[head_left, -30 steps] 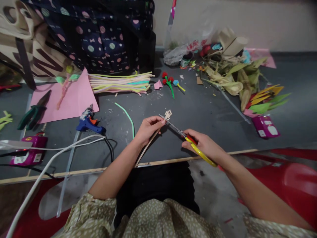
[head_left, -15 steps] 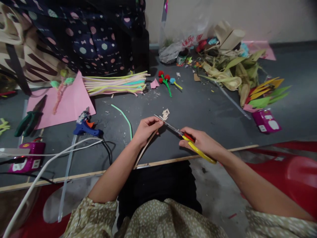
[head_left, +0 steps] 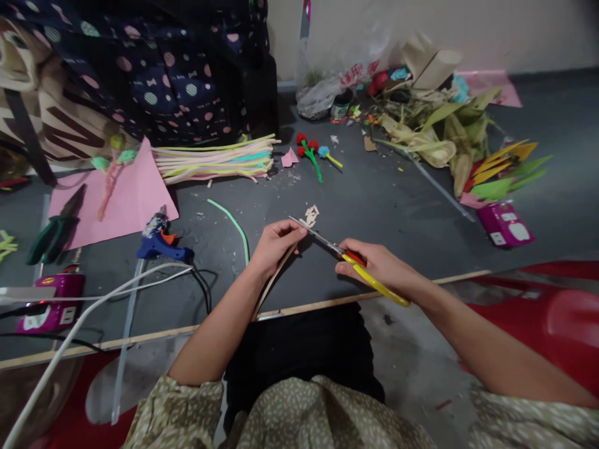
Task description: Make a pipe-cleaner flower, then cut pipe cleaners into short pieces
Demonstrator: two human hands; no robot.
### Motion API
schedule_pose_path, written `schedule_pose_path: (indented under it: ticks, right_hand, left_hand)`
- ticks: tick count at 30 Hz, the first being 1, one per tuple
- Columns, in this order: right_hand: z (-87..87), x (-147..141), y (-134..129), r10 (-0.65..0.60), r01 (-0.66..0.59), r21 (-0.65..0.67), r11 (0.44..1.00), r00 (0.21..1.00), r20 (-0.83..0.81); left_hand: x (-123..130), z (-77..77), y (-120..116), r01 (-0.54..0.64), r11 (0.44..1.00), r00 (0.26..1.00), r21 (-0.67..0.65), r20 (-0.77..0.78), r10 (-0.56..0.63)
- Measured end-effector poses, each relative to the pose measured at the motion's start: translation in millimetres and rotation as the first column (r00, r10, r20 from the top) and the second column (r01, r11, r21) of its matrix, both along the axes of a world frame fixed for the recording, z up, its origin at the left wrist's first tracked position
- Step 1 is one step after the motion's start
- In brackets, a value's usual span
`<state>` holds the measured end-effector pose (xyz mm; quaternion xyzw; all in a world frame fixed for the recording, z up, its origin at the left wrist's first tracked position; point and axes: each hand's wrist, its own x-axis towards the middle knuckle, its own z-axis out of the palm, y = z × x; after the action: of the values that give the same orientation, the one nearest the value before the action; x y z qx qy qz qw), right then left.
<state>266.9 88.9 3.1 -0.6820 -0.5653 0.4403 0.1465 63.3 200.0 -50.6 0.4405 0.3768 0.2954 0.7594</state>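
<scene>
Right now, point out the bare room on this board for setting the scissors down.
Bare grey board lies between the right hand, the pompom flowers and the husk pile. Crowded at left: glue gun, cables, pink paper.

dark grey tabletop with a wood front edge, pink paper sheet, blue glue gun, green pliers, bundle of pastel strips, dried husks, purple boxes

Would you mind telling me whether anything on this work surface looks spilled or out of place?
Small pale scraps lie scattered on the grey board by the scissors, and dried husks sprawl in a loose heap at the far right. Otherwise nothing looks damaged.
</scene>
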Motion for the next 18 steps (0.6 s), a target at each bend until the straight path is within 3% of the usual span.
schedule_pose_path:
  ticks: [18]
  right_hand:
    - [-7.4, 1.3, 3.9, 0.008, -0.008, -0.005, 1.000, 0.999, 0.044]
  left_hand:
    - [3.3, -1.3, 3.6, -0.002, 0.999, 1.000, -0.046, -0.012, 0.002]
